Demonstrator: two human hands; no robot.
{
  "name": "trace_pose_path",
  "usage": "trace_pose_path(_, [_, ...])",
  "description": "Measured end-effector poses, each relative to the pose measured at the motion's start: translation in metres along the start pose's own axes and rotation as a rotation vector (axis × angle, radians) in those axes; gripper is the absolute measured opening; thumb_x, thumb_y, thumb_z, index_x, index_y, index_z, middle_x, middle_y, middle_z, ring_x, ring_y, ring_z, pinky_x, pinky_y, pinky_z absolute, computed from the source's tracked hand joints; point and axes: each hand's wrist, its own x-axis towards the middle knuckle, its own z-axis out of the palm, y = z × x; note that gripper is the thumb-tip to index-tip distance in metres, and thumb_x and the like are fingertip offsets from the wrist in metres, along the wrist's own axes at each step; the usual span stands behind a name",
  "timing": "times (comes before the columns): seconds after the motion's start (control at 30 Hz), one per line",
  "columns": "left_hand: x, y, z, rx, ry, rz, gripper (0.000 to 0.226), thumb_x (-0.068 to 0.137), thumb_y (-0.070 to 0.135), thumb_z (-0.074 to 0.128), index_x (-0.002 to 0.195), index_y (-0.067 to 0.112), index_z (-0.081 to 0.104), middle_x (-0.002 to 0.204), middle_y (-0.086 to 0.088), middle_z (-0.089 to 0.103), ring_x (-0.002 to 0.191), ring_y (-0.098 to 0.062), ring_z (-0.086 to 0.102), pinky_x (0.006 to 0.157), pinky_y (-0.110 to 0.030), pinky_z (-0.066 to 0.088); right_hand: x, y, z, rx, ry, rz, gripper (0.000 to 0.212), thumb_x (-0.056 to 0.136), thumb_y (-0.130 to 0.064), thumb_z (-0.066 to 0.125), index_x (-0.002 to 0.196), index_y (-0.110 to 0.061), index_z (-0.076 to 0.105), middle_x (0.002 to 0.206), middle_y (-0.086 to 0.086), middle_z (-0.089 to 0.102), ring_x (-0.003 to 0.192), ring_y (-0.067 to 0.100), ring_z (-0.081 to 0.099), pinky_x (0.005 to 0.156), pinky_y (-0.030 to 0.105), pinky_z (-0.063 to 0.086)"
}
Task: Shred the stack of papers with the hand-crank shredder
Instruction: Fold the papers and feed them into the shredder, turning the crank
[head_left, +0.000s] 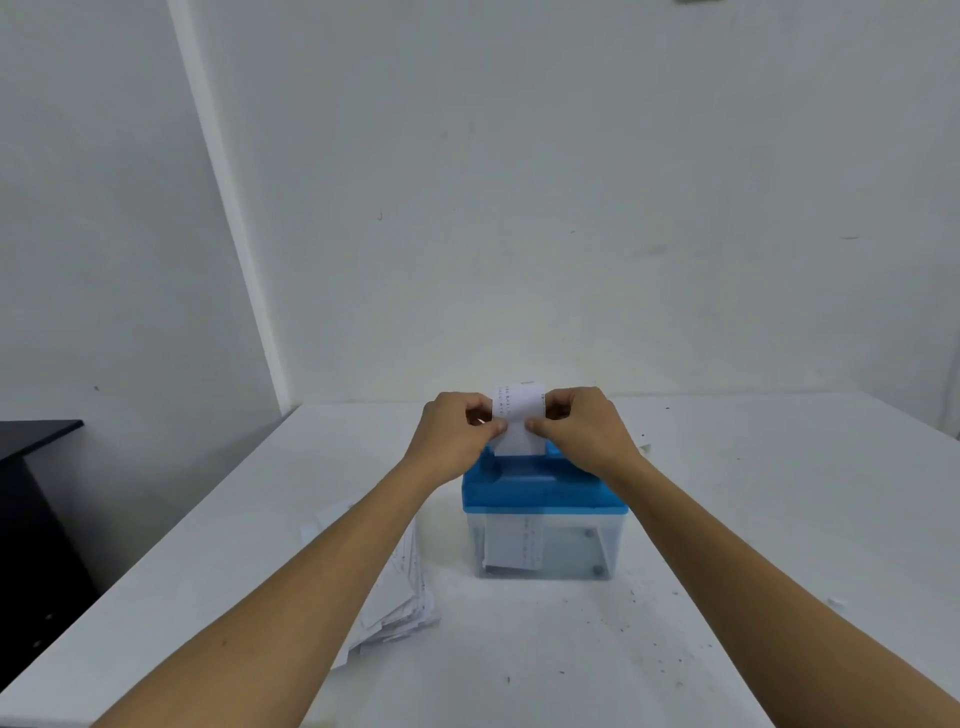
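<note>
Both hands work at twelve o'clock: my left hand (457, 431) and right hand (582, 431) each pinch a side edge of a thin white printed paper slip (519, 410), upright with its lower end at the slot of the blue-lidded, clear-binned hand-crank shredder (540, 493). The loose white stack of papers (400, 597) lies at its eight o'clock. Light and floppy, I judge, so pinching both edges low keeps it straight.

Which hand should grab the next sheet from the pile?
Left hand: the pile lies left of the shredder, under that forearm; the right hand, also pinching the slip, would cross over.
</note>
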Motion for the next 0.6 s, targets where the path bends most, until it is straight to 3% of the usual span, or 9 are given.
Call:
trace_pose_path(0.13, [-0.003, -0.005, 0.001, 0.02, -0.015, -0.018, 0.02, 0.093, 0.014, 0.07, 0.113, 0.013, 0.071, 0.113, -0.001, 0.07, 0.097, -0.018, 0.066, 0.072, -0.01, 0.048, -0.001, 0.002, 0.002, -0.039, -0.025, 0.003, 0.023, 0.089, -0.018, 0.073, 0.112, -0.013, 0.071, 0.097, -0.005, 0.068, 0.08, 0.01, 0.062, 0.064, 0.012, 0.044])
trace_pose_path(0.27, [-0.004, -0.007, 0.001, -0.054, -0.061, -0.063, 0.024, 0.094, 0.022, 0.07, 0.118, 0.018, 0.068, 0.107, 0.007, 0.067, 0.089, -0.006, 0.063, 0.07, -0.011, 0.047, -0.001, 0.004, 0.002, -0.025, -0.004, -0.009, 0.02, 0.087, -0.019, 0.075, 0.106, -0.012, 0.074, 0.095, -0.001, 0.072, 0.084, 0.015, 0.067, 0.067, 0.015, 0.047])
trace_pose_path(0.4, [-0.007, -0.008, 0.006, -0.101, -0.086, -0.1, 0.026, 0.097, 0.025, 0.067, 0.122, 0.017, 0.067, 0.114, 0.004, 0.068, 0.101, -0.014, 0.063, 0.078, -0.018, 0.051, -0.004, 0.002, 0.003, -0.096, -0.03, -0.042, 0.025, 0.088, -0.019, 0.074, 0.111, -0.011, 0.072, 0.103, 0.004, 0.073, 0.092, 0.02, 0.067, 0.076, 0.02, 0.048])
trace_pose_path(0.5, [-0.009, -0.009, 0.01, -0.103, -0.069, -0.091, 0.028, 0.098, 0.023, 0.064, 0.125, 0.016, 0.066, 0.122, 0.002, 0.068, 0.107, -0.017, 0.062, 0.087, -0.023, 0.051, -0.006, 0.003, -0.003, -0.101, -0.008, -0.044, 0.023, 0.091, -0.025, 0.071, 0.112, -0.016, 0.071, 0.102, -0.002, 0.071, 0.087, 0.009, 0.064, 0.071, 0.012, 0.044])
trace_pose_path(0.6, [-0.01, -0.01, 0.013, -0.126, -0.059, -0.078, 0.03, 0.099, 0.022, 0.063, 0.129, 0.016, 0.064, 0.128, 0.002, 0.066, 0.113, -0.016, 0.061, 0.094, -0.024, 0.048, -0.013, 0.014, -0.021, 0.009, 0.143, -0.021, 0.015, 0.097, -0.034, 0.061, 0.108, -0.026, 0.068, 0.097, -0.012, 0.068, 0.086, -0.001, 0.061, 0.067, 0.009, 0.04])
